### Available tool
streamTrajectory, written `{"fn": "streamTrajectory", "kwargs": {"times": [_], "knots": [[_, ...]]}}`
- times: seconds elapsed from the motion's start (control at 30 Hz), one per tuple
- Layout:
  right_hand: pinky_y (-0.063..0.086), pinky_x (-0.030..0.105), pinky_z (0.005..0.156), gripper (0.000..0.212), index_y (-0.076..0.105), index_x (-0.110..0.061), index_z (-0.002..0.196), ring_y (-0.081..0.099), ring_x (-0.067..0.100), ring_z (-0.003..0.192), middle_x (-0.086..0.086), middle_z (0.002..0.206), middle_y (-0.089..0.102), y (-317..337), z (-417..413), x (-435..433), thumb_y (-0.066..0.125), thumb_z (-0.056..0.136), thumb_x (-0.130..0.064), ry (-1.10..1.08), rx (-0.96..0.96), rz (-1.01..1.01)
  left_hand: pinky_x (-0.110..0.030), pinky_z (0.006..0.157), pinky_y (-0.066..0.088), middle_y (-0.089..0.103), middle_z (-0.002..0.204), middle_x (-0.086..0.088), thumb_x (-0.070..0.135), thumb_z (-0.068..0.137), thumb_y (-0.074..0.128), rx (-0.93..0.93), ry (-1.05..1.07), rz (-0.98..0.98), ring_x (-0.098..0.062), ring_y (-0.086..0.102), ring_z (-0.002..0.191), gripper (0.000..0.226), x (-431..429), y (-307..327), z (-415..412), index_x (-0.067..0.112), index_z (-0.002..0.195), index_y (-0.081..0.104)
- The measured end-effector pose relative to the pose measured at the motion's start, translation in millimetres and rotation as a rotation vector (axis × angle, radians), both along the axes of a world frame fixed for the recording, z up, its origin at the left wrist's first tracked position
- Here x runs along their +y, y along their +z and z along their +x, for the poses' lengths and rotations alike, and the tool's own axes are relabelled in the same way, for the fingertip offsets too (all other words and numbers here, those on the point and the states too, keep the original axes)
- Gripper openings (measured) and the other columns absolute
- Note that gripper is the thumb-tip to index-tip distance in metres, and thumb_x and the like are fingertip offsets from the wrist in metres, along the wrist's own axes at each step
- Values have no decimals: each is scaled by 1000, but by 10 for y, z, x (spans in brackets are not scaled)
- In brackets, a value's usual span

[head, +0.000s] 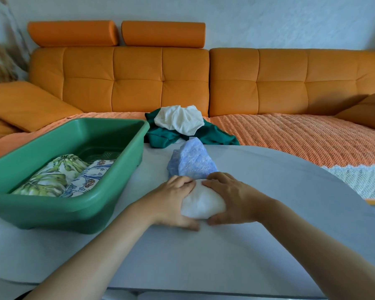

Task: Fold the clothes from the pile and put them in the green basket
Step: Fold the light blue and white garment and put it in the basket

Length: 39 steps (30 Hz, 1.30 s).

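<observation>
Head-worn camera looks forward and down, close over the table point(268, 245), facing the sofa point(139, 83).

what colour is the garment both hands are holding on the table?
White, plain with no visible print. The bundle shows best in the head view, between the left hand and right hand.

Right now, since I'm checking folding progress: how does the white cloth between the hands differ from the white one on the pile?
The white bundle is a compact, smooth lump; the white pile garment lies loose and crumpled. The left hand and right hand grip the bundle; the pile garment is untouched. The bundle sits on the table; the pile garment rests on a dark green garment. Both are white.
</observation>
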State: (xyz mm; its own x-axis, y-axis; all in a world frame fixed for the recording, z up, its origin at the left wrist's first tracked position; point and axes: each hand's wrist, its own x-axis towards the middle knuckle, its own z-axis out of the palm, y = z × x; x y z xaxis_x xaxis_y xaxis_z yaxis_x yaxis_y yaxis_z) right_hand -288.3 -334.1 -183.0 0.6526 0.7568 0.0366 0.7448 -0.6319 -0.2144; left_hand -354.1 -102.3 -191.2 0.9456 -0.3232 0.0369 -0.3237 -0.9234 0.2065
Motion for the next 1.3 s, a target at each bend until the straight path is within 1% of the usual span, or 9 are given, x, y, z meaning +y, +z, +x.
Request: {"fn": "streamTrajectory", "kwargs": {"times": [0.23, 0.47, 0.67, 0.77, 0.83, 0.93, 1.07, 1.2, 1.3], "knots": [[50, 27, 83, 61, 57, -41, 117, 57, 8, 97, -18, 105, 60, 202, -149, 25, 82, 63, -58, -89, -28, 109, -31, 82, 52, 61, 98, 16, 49, 71, 74, -64, 103, -233, -10, 59, 99, 36, -79, 75, -94, 31, 98, 59], [54, 29, 88, 43, 57, -47, 117, 59, 3, 105, -18, 116, 58, 353, -150, -112, 76, 80, -57, -142, 492, 272, -42, 94, 53, 71, 97, 12, 76, 63, 65, 211, 251, -706, -10, 66, 96, 52, -4, 258, -155, 37, 96, 68], [39, 36, 105, 30, 57, -38, 125, 48, 14, 123, -9, 130, 47, 236, -74, -56, 47, 100, -52, -195, 213, 169, -35, 96, 43, 54, 119, 10, 64, 85, 60, -63, 407, -269, -13, 47, 117, 47, -61, 216, -103, 33, 120, 57], [35, 41, 110, 44, 51, -34, 138, 42, 19, 134, -3, 148, 40, 176, -71, 17, 35, 102, -53, -167, -88, 77, -41, 94, 47, 57, 123, 2, 26, 81, 76, -468, 173, -144, -24, 51, 114, 48, -122, 172, -29, 21, 127, 61], [38, 41, 107, 53, 49, -33, 141, 44, 19, 133, -4, 151, 40, 133, -47, 60, 27, 100, -58, -129, -191, 70, -37, 87, 49, 65, 115, 3, 11, 82, 59, -608, 22, -27, -22, 58, 106, 38, -235, 145, -32, 19, 118, 68], [38, 35, 109, 43, 50, -33, 142, 48, 12, 131, -10, 147, 49, 24, 45, 85, 31, 106, -46, -87, -27, 162, -35, 98, 46, 66, 124, 2, 31, 94, 34, -551, 34, 33, -19, 61, 115, 48, -396, 24, -73, 15, 127, 64], [20, 10, 108, 42, 47, -31, 147, 35, 1, 140, -13, 154, 43, -65, 139, 100, 31, 109, -36, -119, 173, 300, -33, 121, 10, 24, 163, 2, 57, 94, 15, -284, 86, 34, -15, 19, 150, 74, -317, -131, -9, 19, 157, 25], [21, 34, 121, 54, 40, -27, 152, 25, 16, 150, 0, 162, 29, -173, 233, 135, 29, 105, -51, -201, -48, 242, -16, 114, 12, 27, 160, 8, 61, 89, 53, -239, 57, -139, -9, 22, 148, 80, -211, -191, 61, 26, 156, 24], [33, 38, 115, 64, 50, -21, 145, 40, 24, 140, 7, 155, 41, -167, 194, 82, 43, 95, -61, -38, -333, 313, -12, 103, 23, 36, 154, 14, 63, 81, 66, -250, 99, -216, -7, 34, 141, 87, -184, -224, 90, 30, 152, 28]]}}
